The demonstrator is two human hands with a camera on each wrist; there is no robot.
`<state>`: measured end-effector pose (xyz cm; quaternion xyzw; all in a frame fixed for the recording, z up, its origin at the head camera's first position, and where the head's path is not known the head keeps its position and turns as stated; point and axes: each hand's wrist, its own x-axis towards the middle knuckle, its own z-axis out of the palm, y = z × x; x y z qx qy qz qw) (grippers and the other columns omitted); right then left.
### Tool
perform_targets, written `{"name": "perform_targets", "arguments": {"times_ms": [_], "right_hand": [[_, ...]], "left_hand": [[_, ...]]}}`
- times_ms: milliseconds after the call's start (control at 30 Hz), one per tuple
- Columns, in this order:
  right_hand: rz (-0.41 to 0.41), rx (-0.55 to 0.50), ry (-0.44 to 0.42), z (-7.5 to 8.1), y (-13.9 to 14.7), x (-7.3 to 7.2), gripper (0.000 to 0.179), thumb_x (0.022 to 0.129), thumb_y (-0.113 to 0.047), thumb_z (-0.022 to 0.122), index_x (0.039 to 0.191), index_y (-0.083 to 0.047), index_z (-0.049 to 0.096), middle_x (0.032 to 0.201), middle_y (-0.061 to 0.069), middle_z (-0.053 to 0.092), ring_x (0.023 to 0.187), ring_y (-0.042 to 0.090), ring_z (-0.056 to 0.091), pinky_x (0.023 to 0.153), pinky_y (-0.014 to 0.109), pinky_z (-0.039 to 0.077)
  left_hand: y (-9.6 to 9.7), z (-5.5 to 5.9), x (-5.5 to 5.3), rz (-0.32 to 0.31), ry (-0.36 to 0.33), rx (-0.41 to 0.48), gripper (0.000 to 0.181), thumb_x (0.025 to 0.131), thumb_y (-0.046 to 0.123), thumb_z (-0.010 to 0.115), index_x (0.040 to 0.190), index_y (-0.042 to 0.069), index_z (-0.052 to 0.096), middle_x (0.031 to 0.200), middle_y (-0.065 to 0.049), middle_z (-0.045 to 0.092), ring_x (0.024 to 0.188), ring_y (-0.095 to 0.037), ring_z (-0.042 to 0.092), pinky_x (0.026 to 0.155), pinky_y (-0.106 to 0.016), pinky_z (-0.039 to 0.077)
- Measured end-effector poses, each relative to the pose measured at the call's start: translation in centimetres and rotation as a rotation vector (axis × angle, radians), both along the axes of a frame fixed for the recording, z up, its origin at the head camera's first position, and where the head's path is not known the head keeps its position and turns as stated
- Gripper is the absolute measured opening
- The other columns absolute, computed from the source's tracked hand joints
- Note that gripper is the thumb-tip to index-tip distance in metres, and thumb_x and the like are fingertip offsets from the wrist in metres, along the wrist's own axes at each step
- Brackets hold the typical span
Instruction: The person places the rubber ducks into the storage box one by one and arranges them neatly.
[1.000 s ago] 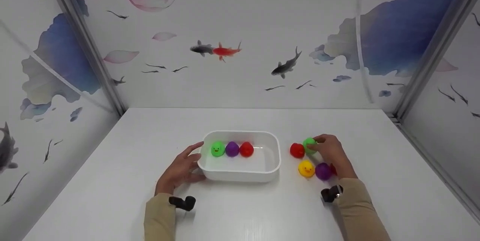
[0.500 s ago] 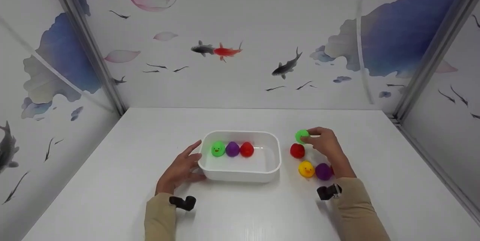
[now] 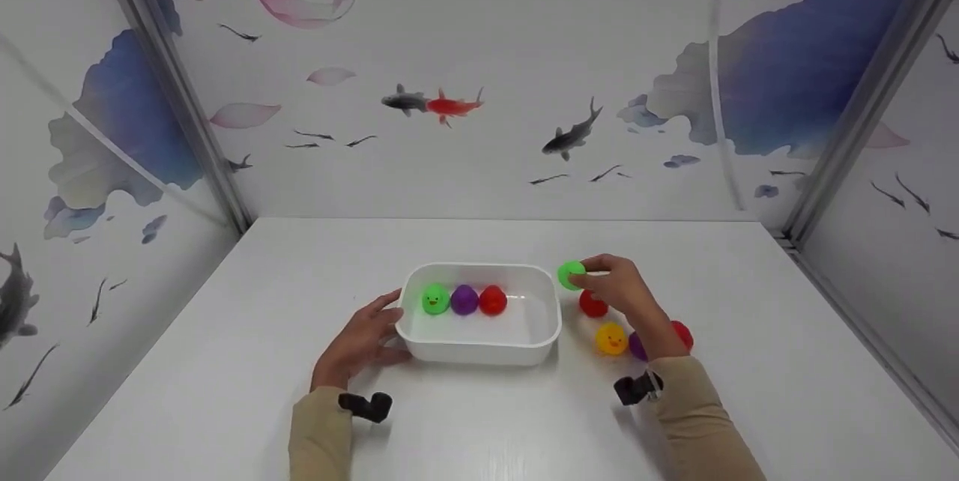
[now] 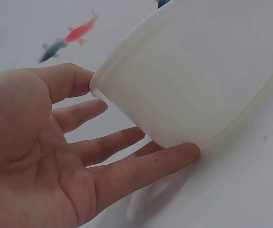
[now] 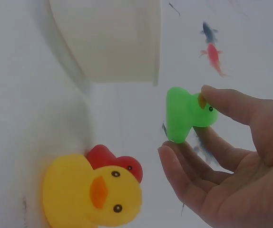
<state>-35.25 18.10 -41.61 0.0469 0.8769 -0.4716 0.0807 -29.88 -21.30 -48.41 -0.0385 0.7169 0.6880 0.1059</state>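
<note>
My right hand [image 3: 623,290] pinches a green rubber duck [image 3: 569,276] between thumb and fingers, raised beside the tub's right rim. In the right wrist view, the thumb lies on the duck's head [image 5: 204,113]. My left hand [image 3: 359,339] touches the left end of a white plastic tub [image 3: 479,354] with extended, relaxed fingers, as the left wrist view shows at the tub wall [image 4: 174,95]. Inside the tub sit a green duck [image 3: 435,299], a purple one [image 3: 464,300] and a red one [image 3: 493,300] in a row.
Right of the tub stand a red duck [image 3: 593,304], a yellow duck [image 3: 611,339], a partly hidden purple duck [image 3: 638,346] and another red one [image 3: 681,335] behind my right wrist. The white table [image 3: 479,428] meets printed walls [image 3: 479,174] at back and sides.
My right hand has lifted the green duck from beside the red one and carried it left, toward the tub. My left hand and the tub stay in place.
</note>
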Motion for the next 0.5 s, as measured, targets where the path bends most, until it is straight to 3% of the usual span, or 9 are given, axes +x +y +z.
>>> {"name": "perform_targets", "arguments": {"times_ms": [233,500], "right_hand": [[0.023,-0.032,0.014,0.3,-2.0,0.4,0.054,0.091,-0.034,0.073,0.137,-0.011,0.055,0.145,0.014,0.052,0.129,0.033,0.054,0.111,0.044,0.048],[0.046,-0.058,0.037,-0.2,-3.4,0.3,0.052,0.091,-0.032,0.073,0.136,-0.011,0.058,0.149,0.015,0.050,0.135,0.036,0.049,0.114,0.050,0.044]], "left_hand": [[0.0,0.0,0.0,-0.005,-0.002,0.012,0.054,0.104,0.025,0.051,0.155,0.014,0.037,0.152,-0.020,0.047,0.135,-0.041,0.053,0.093,-0.051,0.059],[0.0,-0.2,-0.2,-0.009,-0.006,0.009,0.051,0.104,0.025,0.051,0.153,0.015,0.041,0.153,-0.018,0.048,0.136,-0.040,0.052,0.095,-0.052,0.058]]}}
